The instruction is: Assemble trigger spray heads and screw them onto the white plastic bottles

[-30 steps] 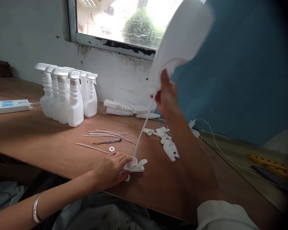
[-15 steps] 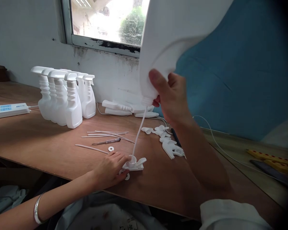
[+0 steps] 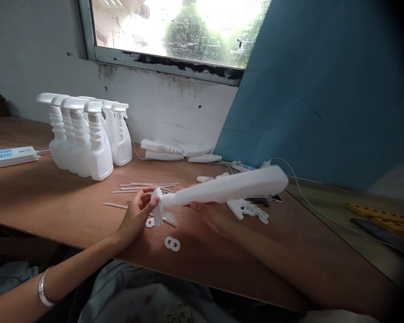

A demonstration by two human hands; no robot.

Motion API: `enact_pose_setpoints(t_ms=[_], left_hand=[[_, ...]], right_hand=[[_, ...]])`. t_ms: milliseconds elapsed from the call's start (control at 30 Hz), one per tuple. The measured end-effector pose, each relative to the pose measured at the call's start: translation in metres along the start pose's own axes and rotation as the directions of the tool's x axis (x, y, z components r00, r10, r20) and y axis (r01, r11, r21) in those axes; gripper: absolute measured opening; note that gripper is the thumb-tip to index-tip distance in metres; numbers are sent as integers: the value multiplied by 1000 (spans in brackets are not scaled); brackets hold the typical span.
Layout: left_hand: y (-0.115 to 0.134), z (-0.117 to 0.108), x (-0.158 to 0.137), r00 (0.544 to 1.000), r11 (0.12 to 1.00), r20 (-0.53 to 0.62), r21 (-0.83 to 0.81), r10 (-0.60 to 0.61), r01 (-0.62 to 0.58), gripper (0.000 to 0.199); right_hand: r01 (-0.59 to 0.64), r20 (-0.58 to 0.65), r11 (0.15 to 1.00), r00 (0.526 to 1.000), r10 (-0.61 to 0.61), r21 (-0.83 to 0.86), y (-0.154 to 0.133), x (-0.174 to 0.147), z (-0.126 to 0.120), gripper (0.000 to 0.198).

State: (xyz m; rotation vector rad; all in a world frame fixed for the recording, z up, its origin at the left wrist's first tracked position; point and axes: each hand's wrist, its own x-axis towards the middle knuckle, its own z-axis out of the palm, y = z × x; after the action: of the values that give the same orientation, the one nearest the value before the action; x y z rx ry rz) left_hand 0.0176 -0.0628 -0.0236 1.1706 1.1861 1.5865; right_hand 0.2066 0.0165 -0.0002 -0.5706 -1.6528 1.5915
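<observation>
A white plastic bottle (image 3: 229, 185) lies nearly level in the air above the table, its base to the right and its neck to the left. At the neck sits a white trigger spray head (image 3: 158, 208), with its trigger pointing down; whether it is screwed tight cannot be made out. My left hand (image 3: 136, 213) is closed around the spray head. Under the bottle, my right hand (image 3: 207, 213) grips its body near the neck, partly hidden and blurred. White ring washers (image 3: 172, 243) lie on the table below, with another washer (image 3: 150, 223) beneath the spray head.
Assembled spray bottles (image 3: 101, 152) stand grouped at the left, beside a power strip (image 3: 11, 157). Thin white tubes (image 3: 148, 185) lie mid-table. Bottles (image 3: 161, 148) lie on their sides by the wall. Loose spray heads (image 3: 237, 208) and a cable (image 3: 303, 199) are at the right.
The bottle has come down from upside-down to nearly level, meeting the spray head. My left hand has lifted the spray head off the table and turned it; the tube between them no longer shows.
</observation>
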Motion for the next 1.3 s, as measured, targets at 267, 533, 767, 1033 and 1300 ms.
enact_pose_setpoints(t_ms=[267, 533, 767, 1033, 1300], left_hand=[[-2, 4, 1, 930, 921, 164, -163, -329, 354, 41], [0, 2, 2, 917, 898, 203, -216, -344, 385, 41], [6, -3, 3, 949, 936, 126, -170, -289, 308, 45], [36, -24, 72, 980, 981, 45, -18, -194, 195, 33], [20, -20, 125, 991, 990, 39, -57, -127, 129, 26]], right_hand=[[-123, 57, 977, 992, 115, 175, 27, -15, 16, 32], [-132, 9, 966, 991, 134, 223, 35, -18, 20, 40], [-84, 46, 993, 996, 80, 85, 25, -25, 15, 60], [329, -387, 898, 818, -425, -292, 30, -25, -56, 76], [255, -394, 774, 744, -540, -579, 34, -12, -86, 25]])
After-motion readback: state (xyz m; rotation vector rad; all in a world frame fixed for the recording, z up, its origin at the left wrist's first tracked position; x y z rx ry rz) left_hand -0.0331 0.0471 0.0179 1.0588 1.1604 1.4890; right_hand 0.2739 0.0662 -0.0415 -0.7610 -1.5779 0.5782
